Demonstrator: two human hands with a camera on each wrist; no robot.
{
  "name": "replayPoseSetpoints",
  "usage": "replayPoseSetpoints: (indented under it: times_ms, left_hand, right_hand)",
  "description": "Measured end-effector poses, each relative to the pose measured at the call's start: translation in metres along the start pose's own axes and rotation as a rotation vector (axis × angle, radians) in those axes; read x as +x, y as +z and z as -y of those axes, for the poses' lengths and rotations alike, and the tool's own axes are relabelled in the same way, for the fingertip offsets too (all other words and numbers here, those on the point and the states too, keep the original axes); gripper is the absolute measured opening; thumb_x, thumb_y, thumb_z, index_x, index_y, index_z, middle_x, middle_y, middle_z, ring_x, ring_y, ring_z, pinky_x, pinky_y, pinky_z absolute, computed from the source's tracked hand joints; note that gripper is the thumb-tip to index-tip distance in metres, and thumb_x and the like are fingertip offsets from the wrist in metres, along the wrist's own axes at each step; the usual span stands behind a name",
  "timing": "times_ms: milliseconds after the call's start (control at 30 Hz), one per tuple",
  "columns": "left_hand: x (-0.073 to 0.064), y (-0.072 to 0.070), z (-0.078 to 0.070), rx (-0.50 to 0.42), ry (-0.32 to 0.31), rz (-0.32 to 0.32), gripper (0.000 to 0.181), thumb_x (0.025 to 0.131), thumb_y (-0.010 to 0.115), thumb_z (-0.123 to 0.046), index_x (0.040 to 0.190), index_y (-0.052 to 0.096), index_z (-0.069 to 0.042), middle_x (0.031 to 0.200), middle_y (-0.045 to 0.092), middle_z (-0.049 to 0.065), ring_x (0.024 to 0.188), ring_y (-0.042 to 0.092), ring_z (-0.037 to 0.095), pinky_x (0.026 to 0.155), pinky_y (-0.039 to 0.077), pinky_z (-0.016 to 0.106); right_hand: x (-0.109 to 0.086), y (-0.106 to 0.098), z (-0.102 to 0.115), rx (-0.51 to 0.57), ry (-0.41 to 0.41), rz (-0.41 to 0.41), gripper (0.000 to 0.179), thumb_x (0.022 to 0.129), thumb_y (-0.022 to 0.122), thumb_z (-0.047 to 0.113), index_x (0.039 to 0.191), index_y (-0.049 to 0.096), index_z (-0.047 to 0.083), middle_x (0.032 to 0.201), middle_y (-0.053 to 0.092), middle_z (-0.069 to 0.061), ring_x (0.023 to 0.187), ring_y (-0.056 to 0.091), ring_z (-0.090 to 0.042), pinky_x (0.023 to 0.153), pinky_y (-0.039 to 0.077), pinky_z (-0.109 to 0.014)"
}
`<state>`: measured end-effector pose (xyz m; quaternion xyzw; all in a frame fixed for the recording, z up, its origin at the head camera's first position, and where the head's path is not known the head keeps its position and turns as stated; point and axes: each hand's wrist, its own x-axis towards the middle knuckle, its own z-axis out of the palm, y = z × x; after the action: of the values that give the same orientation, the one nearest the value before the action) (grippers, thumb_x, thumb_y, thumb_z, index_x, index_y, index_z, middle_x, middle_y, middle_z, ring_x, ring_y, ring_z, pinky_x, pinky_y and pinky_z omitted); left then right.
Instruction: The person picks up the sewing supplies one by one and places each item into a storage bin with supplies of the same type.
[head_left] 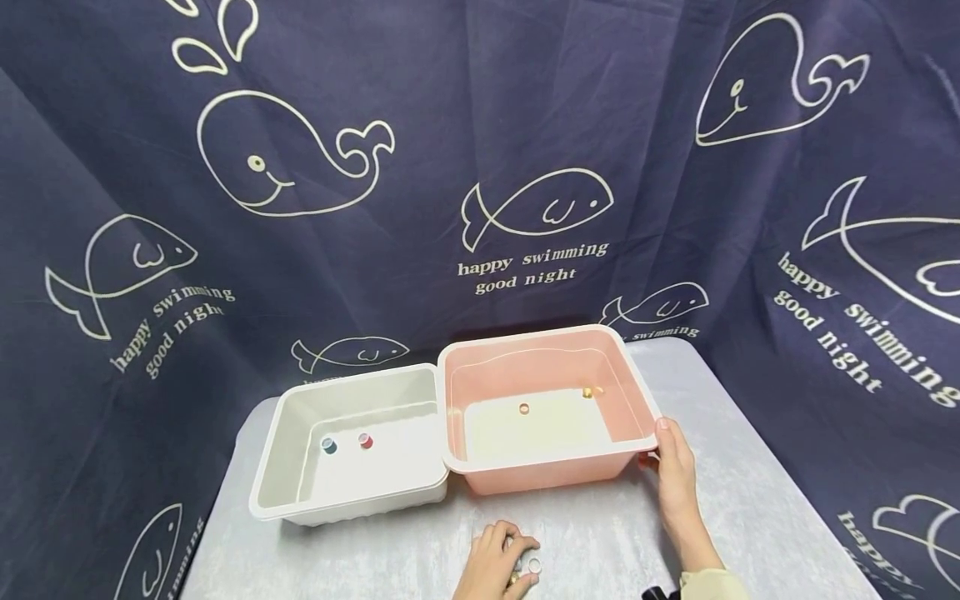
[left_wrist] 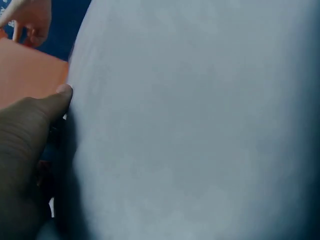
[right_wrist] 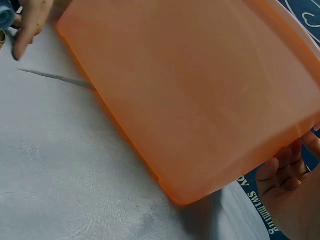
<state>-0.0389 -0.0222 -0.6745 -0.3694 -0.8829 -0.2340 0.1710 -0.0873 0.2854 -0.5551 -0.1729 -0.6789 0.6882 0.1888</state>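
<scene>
Steadying pink bin (head_left: 551,479) helps imo, right hand (head_left: 678,483) has it pinched. Left hand (head_left: 493,563), bottom center: half-curled by white ring (head_left: 534,570), hold unclear.

Pink plastic tub (head_left: 547,475): paler rim, cream-ish floor; reads orange in R-wrist view. Off-wht tub (head_left: 360,497); inside, teal-blue cyl. (head_left: 328,446) & pinkish-red cyl. (head_left: 366,441). Copper-ish ring (head_left: 524,409). Whitish ring (head_left: 534,566). Worktop (head_left: 750,475) mottled lt. grey. Navy curtain (head_left: 427,100), off-wht whale/fish/text line prints. Sleeve (head_left: 712,585) pale yellow.
</scene>
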Motion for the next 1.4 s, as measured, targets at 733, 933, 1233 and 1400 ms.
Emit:
replayPoseSetpoints:
  times_ms: [733,933,1233,1400]
  left_hand:
    - [0.001,-0.002,0.003,-0.115,-0.031,-0.068,0.023,0.09,0.076,-0.045,0.106,0.067,-0.032,0.098,0.058,-0.016,0.089,0.05,0.0,0.077,0.036,0.013]
    - [-0.001,-0.004,0.004,-0.143,-0.048,-0.057,0.025,0.09,0.077,-0.048,0.107,0.067,-0.033,0.1,0.058,-0.017,0.09,0.05,-0.001,0.079,0.038,0.013]
    - [0.002,-0.009,0.0,-0.143,-0.057,-0.039,0.028,0.087,0.081,-0.044,0.109,0.068,-0.033,0.101,0.055,-0.018,0.092,0.048,0.0,0.081,0.038,0.013]
    - [0.0,-0.012,-0.002,-0.146,-0.087,-0.008,0.03,0.086,0.081,-0.044,0.11,0.068,-0.033,0.102,0.054,-0.018,0.093,0.047,-0.001,0.082,0.038,0.013]
  right_hand:
    - [-0.007,-0.009,0.002,0.105,-0.004,0.101,0.034,0.114,0.036,0.036,0.119,0.057,0.009,0.088,0.061,0.005,0.075,0.059,-0.009,0.062,0.05,-0.026]
    - [-0.029,-0.017,-0.003,0.088,-0.005,0.204,0.03,0.114,0.036,0.029,0.132,0.051,0.012,0.106,0.062,-0.002,0.075,0.059,-0.008,0.062,0.051,-0.024]
    - [-0.045,-0.021,-0.017,0.008,0.025,0.203,0.044,0.113,0.043,0.027,0.144,0.045,-0.003,0.109,0.061,-0.002,0.074,0.06,-0.007,0.064,0.051,-0.024]
    - [-0.05,-0.018,-0.024,0.04,0.025,0.215,0.04,0.112,0.045,0.022,0.141,0.044,-0.006,0.107,0.063,0.001,0.075,0.059,-0.007,0.062,0.05,-0.024]
